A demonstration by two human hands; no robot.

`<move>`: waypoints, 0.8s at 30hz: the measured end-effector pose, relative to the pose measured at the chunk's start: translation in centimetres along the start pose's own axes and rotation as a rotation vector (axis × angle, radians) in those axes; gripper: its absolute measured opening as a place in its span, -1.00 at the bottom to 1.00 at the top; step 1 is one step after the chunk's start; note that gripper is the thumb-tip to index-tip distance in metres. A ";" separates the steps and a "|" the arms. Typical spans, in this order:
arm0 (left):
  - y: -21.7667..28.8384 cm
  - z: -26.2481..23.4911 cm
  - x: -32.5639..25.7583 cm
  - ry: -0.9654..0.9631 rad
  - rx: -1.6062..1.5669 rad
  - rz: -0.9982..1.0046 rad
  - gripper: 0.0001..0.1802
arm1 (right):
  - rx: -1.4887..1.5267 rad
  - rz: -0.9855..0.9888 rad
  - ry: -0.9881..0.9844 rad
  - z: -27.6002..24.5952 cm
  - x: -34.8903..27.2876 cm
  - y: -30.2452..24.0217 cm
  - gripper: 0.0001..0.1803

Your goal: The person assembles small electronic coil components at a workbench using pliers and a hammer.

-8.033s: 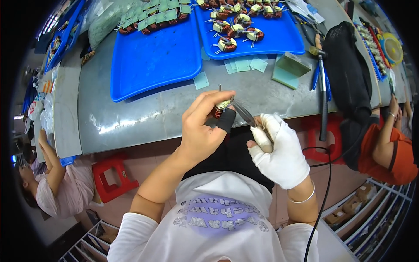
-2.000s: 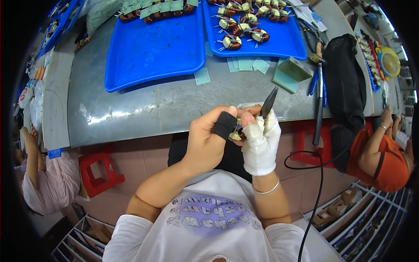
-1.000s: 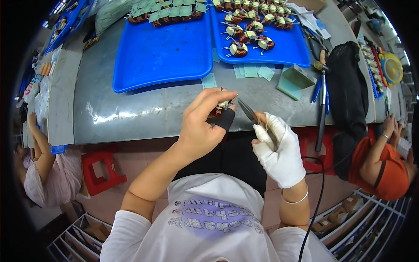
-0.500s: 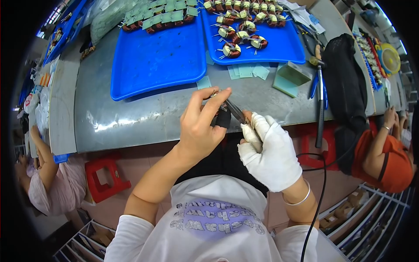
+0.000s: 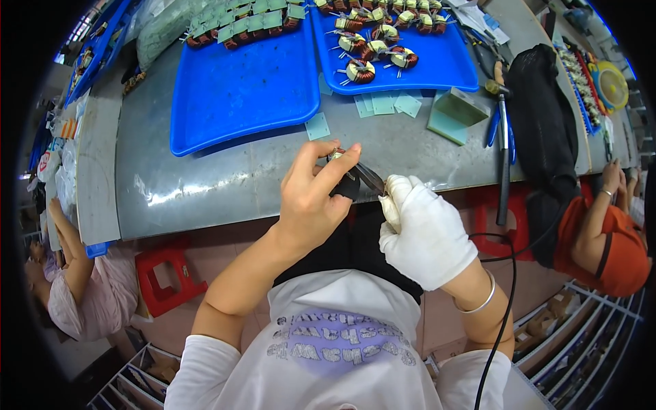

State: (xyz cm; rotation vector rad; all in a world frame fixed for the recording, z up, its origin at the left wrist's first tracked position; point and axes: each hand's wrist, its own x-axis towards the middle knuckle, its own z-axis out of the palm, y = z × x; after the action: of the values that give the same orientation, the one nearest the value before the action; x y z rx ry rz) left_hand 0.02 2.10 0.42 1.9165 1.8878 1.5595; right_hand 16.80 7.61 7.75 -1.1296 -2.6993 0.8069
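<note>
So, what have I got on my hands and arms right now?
Your left hand is ungloved, with a black wrap at the thumb. Your right hand wears a white glove, with a thin silvery bangle at the wrist. Both forearms are bare below short white sleeves. A black cable passes by your right arm.

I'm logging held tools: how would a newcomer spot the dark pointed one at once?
Find the grey table, then the middle of its near edge. There the white-covered right hand grips a dark tool, its point toward the left hand. Unlike the black-handled hammer lying farther right, it is held.
</note>
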 end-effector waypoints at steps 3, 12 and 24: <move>0.1 -0.2 0.1 -0.022 -0.024 -0.018 -0.45 | -0.043 0.034 -0.055 0.4 0.1 0.3 -0.64; 0.3 -0.3 -0.1 -0.046 -0.130 -0.106 -0.54 | -0.344 -0.077 0.080 1.5 0.1 1.1 -0.77; 0.1 -0.2 0.0 -0.158 -0.507 -0.475 -0.55 | -0.262 -0.105 0.144 0.4 0.1 1.9 -0.65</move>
State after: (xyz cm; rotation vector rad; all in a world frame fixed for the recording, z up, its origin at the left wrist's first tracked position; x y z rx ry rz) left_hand -0.04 1.96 0.65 1.2309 1.5330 1.4880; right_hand 17.86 8.61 6.40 -1.0354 -2.7709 0.3490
